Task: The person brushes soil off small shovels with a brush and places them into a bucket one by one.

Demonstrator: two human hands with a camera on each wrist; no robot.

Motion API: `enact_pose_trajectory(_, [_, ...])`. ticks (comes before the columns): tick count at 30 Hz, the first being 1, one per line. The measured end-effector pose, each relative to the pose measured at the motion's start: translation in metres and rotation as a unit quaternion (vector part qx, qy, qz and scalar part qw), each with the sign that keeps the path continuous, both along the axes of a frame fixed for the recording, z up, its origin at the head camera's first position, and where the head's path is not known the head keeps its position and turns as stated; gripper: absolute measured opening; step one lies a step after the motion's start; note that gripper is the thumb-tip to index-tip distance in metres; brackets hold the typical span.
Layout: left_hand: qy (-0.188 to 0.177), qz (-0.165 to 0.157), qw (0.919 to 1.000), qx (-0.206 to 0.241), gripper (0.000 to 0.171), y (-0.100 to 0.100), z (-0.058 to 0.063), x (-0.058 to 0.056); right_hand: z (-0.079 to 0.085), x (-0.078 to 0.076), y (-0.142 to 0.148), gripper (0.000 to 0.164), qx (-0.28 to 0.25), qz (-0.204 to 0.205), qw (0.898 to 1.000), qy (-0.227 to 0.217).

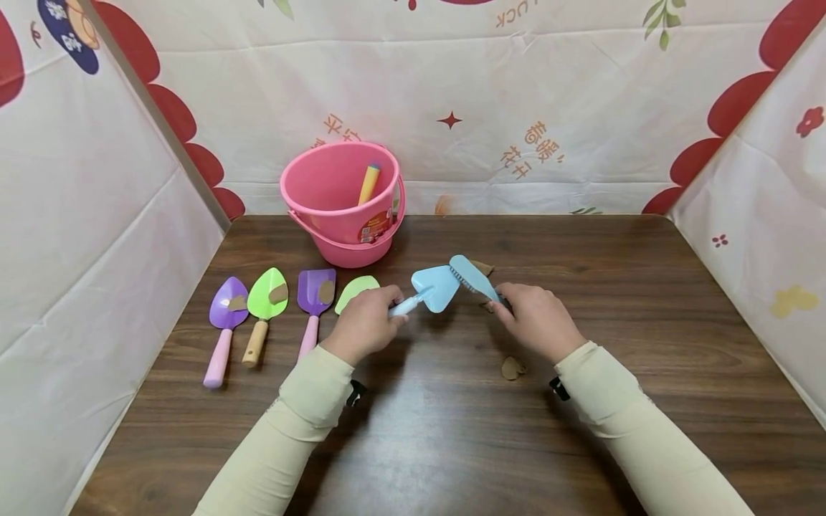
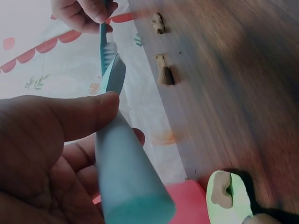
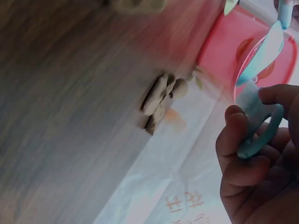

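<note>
My left hand point(image 1: 366, 324) grips the handle of a light blue toy shovel point(image 1: 436, 288), its blade raised over the table and pointing right. In my right hand point(image 1: 539, 319) is a blue brush point(image 1: 470, 274), held by its handle, with the bristles right at the blade's edge. The left wrist view shows the shovel's thick handle point(image 2: 128, 172) between thumb and fingers, and the brush bristles point(image 2: 110, 53) beside the blade. Brown clay-like lumps point(image 3: 161, 100) lie on the table beyond the right hand. Another brown lump point(image 1: 513, 368) sits nearer, below that hand.
At the left stand several toy shovels in a row: a purple one point(image 1: 229, 302), a green one point(image 1: 267, 294), a square purple one point(image 1: 317, 289) and a pale green one point(image 1: 357, 288), with brown pieces on them. Behind is a pink bucket point(image 1: 303, 183) with a yellow handle point(image 1: 369, 184) inside.
</note>
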State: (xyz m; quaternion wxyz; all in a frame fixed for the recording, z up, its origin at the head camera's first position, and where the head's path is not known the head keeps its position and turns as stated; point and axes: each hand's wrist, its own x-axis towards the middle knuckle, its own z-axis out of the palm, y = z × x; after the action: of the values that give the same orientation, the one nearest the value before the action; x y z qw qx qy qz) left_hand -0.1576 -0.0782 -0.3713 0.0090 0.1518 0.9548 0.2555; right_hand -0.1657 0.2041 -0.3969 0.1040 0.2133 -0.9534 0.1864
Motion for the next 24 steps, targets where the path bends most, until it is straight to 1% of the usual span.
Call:
enact_pose_trajectory(3, [-0.002, -0.002, 1.0000, 0.001, 0.015, 0.000, -0.001, -0.002, 0.003, 0.002, -0.002, 0.013, -0.005, 0.006, 1.000, 0.012])
enact_pose_trajectory(8, [-0.006, -0.018, 0.9997, -0.012, 0.016, 0.003, -0.001, -0.003, 0.009, 0.014, -0.018, 0.022, 0.000, 0.076, 0.996, 0.054])
enact_pose_trajectory(10, [-0.011, -0.021, 0.9996, -0.015, 0.016, 0.004, -0.001, -0.002, 0.009, 0.017, -0.022, 0.022, 0.010, 0.089, 0.994, 0.058])
enact_pose_trajectory(11, [-0.013, -0.023, 0.9995, -0.016, 0.016, 0.004, -0.001, -0.002, 0.009, 0.017, -0.022, 0.022, 0.012, 0.088, 0.995, 0.052])
enact_pose_trajectory(13, [-0.015, -0.023, 0.9995, -0.014, 0.016, 0.003, -0.002, -0.001, 0.006, 0.014, -0.020, 0.021, 0.009, 0.069, 0.997, 0.036])
enact_pose_trajectory(17, [-0.020, -0.019, 0.9996, -0.010, 0.016, 0.001, -0.002, -0.001, -0.002, -0.003, -0.001, 0.017, -0.006, 0.014, 1.000, 0.001])
enact_pose_trajectory(19, [-0.021, -0.019, 0.9995, -0.012, 0.016, 0.000, -0.002, -0.001, -0.004, -0.009, 0.008, 0.016, -0.007, -0.005, 1.000, -0.005])
enact_pose_trajectory(21, [-0.022, -0.017, 0.9995, -0.015, 0.016, 0.000, -0.001, -0.001, -0.004, -0.011, 0.011, 0.015, -0.006, -0.011, 1.000, -0.002])
enact_pose_trajectory(22, [-0.022, -0.015, 0.9995, -0.016, 0.016, 0.000, -0.001, -0.001, -0.003, -0.010, 0.010, 0.015, -0.004, -0.005, 1.000, 0.002])
enact_pose_trajectory(24, [-0.023, -0.012, 0.9995, -0.018, 0.017, -0.001, -0.002, -0.001, 0.002, -0.006, 0.004, 0.016, -0.003, 0.018, 1.000, 0.010])
